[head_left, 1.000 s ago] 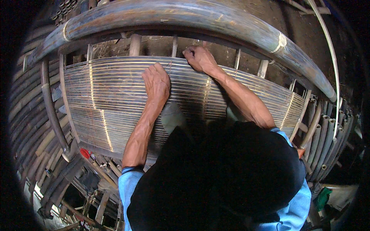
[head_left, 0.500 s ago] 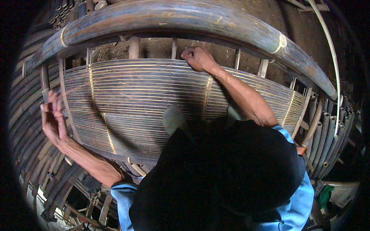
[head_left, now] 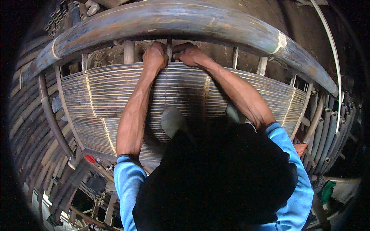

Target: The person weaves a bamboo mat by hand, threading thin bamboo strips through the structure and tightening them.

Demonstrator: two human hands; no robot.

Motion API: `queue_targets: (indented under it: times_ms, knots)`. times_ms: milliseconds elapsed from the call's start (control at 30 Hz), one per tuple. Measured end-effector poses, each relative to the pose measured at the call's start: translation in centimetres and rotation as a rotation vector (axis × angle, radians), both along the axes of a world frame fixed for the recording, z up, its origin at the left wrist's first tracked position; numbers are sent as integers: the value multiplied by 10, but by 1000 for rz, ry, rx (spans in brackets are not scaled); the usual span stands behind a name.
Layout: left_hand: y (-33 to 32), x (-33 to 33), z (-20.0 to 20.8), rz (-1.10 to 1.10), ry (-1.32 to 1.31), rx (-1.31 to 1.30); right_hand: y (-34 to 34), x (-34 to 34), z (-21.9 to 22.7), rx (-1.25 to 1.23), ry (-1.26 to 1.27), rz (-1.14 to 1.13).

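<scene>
A slatted panel (head_left: 119, 90), made of many thin parallel strips with pale lines between them, lies in front of me. Both hands meet at its far edge, one on either side of a narrow upright slat (head_left: 169, 50). My left hand (head_left: 155, 56) is closed just left of that slat. Right of it, my right hand (head_left: 187, 54) has its fingers curled together. Whatever the fingers pinch is too small or hidden to make out. A thin reddish thread (head_left: 166, 89) crosses the strips below the hands.
A thick bamboo pole (head_left: 165, 20) runs across just beyond my hands. Several dark poles (head_left: 32, 127) are stacked at the left, with shorter tubes (head_left: 327, 131) at the right. A pale thin strip (head_left: 332, 50) hangs at the far right. A red object (head_left: 89, 158) lies near the panel's lower left.
My left hand has swung from beyond the panel's left side to its far edge, beside my right hand, and closed. My right hand has shifted slightly left.
</scene>
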State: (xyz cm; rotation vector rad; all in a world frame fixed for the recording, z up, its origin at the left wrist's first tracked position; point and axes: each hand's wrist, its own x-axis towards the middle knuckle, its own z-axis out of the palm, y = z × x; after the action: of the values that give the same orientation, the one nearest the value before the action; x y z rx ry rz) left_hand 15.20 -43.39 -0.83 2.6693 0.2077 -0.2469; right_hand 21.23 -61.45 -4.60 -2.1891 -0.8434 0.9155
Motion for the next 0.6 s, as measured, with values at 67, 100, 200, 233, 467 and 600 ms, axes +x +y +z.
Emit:
queue_targets:
  times_ms: [67, 100, 200, 233, 467, 600]
  knots:
    - [-2, 0, -7, 2, -15, -48, 1, 0, -1, -33, -5, 8]
    - [0, -1, -8, 24, 26, -109, 1, 0, 0, -128, -5, 27]
    - [11, -1, 6, 41, 32, 0, -1, -6, 14, 5, -45, -170]
    - [14, -2, 15, -24, -80, 153, -4, -8, 21, 31, -53, -160]
    - [42, -7, 98, 366, 415, -1548, -65, -24, 83, 650, 565, -412]
    - [-10, -33, 106, 285, 275, -1378, -68, -39, 111, 646, 454, -280]
